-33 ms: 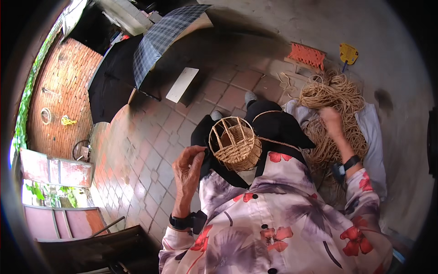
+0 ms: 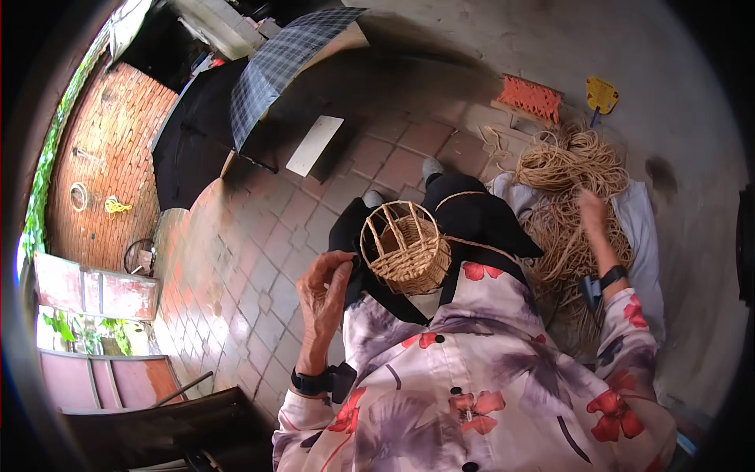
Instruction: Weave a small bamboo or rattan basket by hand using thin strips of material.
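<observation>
A small woven basket (image 2: pixel 415 267) of tan cord rests in my lap, tilted, with upright ribs and a round rim at its open end. My left hand (image 2: pixel 326 283) is beside it on the left, fingers curled and thumb near the index finger; what they pinch, if anything, I cannot make out. Over a large heap of tan cord (image 2: pixel 570 161) on the right, my right hand (image 2: pixel 594 214) is raised with its fingers closed and somewhat blurred. Whether a strand is in it is hidden. One cord strand (image 2: pixel 480 246) runs from the basket across my right leg.
The heap lies on a pale cloth (image 2: pixel 641 228). Behind it are an orange woven-top stool (image 2: pixel 531 98) and a yellow hand fan (image 2: pixel 602 94). Open umbrellas (image 2: pixel 279 71) stand at the back left, near a white board (image 2: pixel 314 145) above the tiled floor (image 2: pixel 259 267).
My right hand has shifted a little to the right over the cord heap. The left hand and the basket have stayed in place.
</observation>
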The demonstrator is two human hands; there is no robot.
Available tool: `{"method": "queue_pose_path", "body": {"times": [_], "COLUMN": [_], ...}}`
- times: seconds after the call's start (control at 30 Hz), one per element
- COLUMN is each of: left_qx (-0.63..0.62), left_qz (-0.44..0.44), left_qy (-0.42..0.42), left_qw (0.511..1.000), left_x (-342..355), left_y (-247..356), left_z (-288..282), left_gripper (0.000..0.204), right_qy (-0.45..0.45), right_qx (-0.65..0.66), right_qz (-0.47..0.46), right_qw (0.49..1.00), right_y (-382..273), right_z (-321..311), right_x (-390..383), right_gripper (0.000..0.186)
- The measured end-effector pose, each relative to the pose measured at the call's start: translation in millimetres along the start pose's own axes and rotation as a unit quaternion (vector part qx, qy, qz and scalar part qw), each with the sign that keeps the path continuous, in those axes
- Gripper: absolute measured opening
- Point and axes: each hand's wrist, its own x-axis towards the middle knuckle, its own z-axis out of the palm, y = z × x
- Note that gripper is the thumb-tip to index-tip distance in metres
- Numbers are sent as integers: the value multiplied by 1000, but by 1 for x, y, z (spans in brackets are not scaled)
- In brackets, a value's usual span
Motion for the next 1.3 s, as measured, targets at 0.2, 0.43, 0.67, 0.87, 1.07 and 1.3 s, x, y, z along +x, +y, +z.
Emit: {"method": "queue_pose_path", "body": {"times": [0.2, 0.43, 0.67, 0.87, 1.07, 1.3], "left_qx": [263, 296, 295, 267, 190, 268], "left_qz": [273, 364, 382, 262, 188, 276], "left_qy": [-17, -119, -111, -70, -77, -29], "left_qw": [925, 875, 869, 925, 960, 923], "left_x": [10, 32, 30, 34, 50, 71], "left_y": [27, 38, 25, 44, 30, 24], "left_z": [22, 66, 70, 82, 77, 73], "left_gripper": [18, 30, 35, 21, 16, 14], "right_qy": [5, -255, -297, -146, 45, -124], "right_qx": [-64, 39, 0, 31, 34, -49], "right_qz": [-239, -401, -411, -642, -652, -586], "right_qw": [969, 879, 862, 752, 756, 799], "right_y": [-75, -190, -194, -277, -289, -224], "right_z": [14, 76, 42, 79, 87, 92], "right_x": [-51, -151, -109, -116, -123, -170], "right_gripper": [33, 34, 10, 6, 16, 41]}}
